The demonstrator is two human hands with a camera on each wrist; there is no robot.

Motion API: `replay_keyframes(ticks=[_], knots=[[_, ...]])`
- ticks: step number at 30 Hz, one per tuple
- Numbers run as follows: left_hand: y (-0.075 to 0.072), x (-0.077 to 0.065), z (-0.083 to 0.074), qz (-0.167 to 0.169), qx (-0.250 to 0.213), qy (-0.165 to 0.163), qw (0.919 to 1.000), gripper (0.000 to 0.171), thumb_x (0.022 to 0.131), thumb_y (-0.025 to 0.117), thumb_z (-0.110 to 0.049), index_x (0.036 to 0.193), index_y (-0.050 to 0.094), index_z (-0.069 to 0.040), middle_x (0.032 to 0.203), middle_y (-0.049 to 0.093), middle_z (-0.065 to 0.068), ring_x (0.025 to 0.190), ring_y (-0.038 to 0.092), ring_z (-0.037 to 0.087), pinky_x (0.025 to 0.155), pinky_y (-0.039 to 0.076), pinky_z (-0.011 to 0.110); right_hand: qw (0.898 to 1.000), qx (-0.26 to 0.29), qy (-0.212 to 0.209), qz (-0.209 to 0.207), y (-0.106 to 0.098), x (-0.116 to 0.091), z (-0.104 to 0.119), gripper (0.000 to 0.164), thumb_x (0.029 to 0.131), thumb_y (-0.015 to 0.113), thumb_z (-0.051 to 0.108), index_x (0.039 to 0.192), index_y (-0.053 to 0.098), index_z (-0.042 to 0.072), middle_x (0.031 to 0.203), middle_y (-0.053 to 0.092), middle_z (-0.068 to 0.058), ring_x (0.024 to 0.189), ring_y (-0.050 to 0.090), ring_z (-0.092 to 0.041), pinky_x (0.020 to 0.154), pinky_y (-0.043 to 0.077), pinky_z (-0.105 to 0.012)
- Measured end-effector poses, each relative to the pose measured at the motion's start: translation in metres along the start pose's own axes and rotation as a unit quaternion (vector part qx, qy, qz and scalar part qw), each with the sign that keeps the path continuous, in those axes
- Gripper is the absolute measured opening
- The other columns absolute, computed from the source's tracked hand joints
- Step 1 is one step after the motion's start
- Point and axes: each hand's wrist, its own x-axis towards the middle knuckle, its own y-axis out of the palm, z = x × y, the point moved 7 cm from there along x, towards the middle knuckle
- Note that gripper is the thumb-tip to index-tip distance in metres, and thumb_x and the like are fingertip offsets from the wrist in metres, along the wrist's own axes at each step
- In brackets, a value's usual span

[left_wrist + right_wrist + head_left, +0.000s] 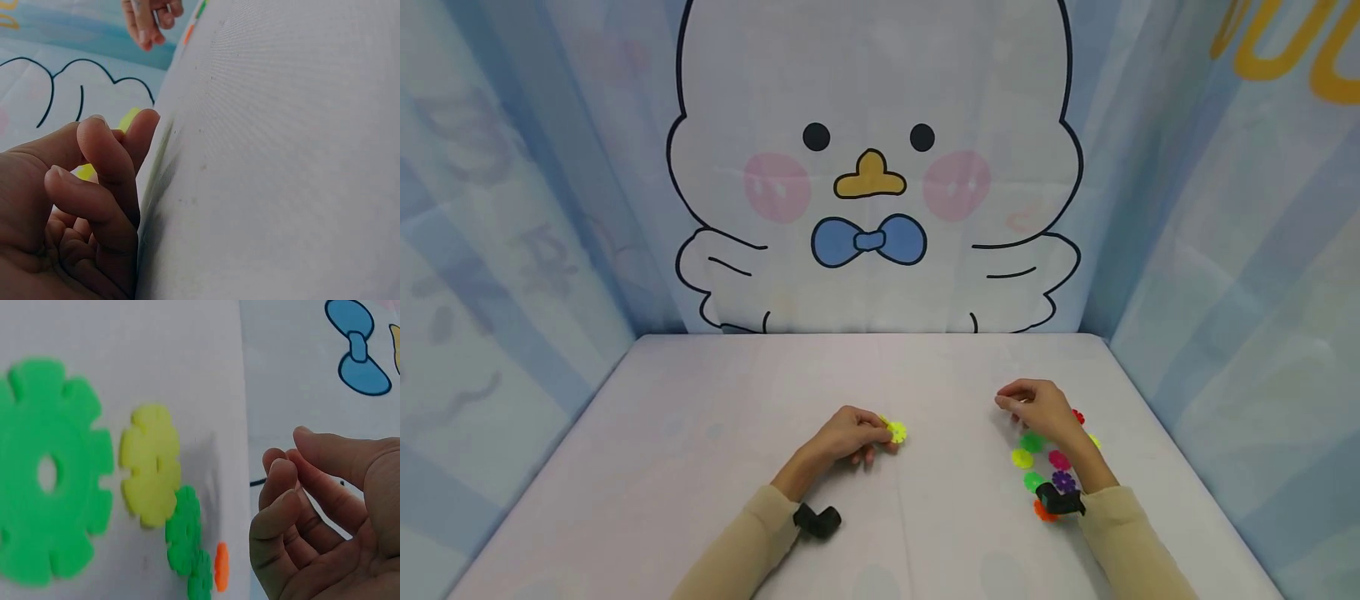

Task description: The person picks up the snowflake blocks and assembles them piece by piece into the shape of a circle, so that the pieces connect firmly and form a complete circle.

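Observation:
My left hand (852, 434) pinches a bright yellow notched snowflake disc (898, 432) between thumb and fingers, over the middle of the table. In the left wrist view my curled fingers mostly cover this yellow disc (130, 119). On the right, my right hand (1037, 408) hovers just beyond a group of loose discs, fingers loosely bent and nothing between them. Below it lie a green disc (1032, 442), a yellow disc (1022, 458), a pink disc (1059, 460) and a purple disc (1063, 481). The right wrist view shows a large green disc (75, 469) up close.
A red disc (1078, 416) lies partly behind the right wrist. An orange disc (1045, 511) sits under the black wrist camera (1060, 500). The white table (737, 375) ends at a backdrop curtain (872, 292) with a cartoon bird; more curtains flank both sides.

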Motion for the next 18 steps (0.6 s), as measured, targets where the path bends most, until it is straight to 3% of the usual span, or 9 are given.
replay_keyframes(ticks=[10, 18], knots=[[0.000, 0.001, 0.000, 0.002, -0.001, 0.001, 1.0000, 0.017, 0.095, 0.076, -0.017, 0.104, 0.077, -0.002, 0.091, 0.084, 0.009, 0.049, 0.054, 0.004, 0.045, 0.037, 0.018, 0.995, -0.087, 0.014, -0.052, -0.038, -0.010, -0.026, 0.034, 0.102, 0.071, 0.024, 0.120, 0.072, -0.005, 0.109, 0.074, -0.025, 0.081, 0.067, -0.022, 0.068, 0.054, -0.025], [0.000, 0.001, 0.000, 0.003, 0.001, 0.003, 1.0000, 0.018, 0.095, 0.077, -0.018, 0.104, 0.078, -0.002, 0.092, 0.084, 0.009, 0.049, 0.054, 0.005, 0.045, 0.037, 0.018, 0.989, -0.133, 0.038, -0.049, -0.044, -0.011, -0.039, 0.038, 0.098, 0.074, 0.022, 0.121, 0.071, -0.008, 0.108, 0.074, -0.028, 0.094, 0.067, -0.037, 0.081, 0.059, -0.045]])
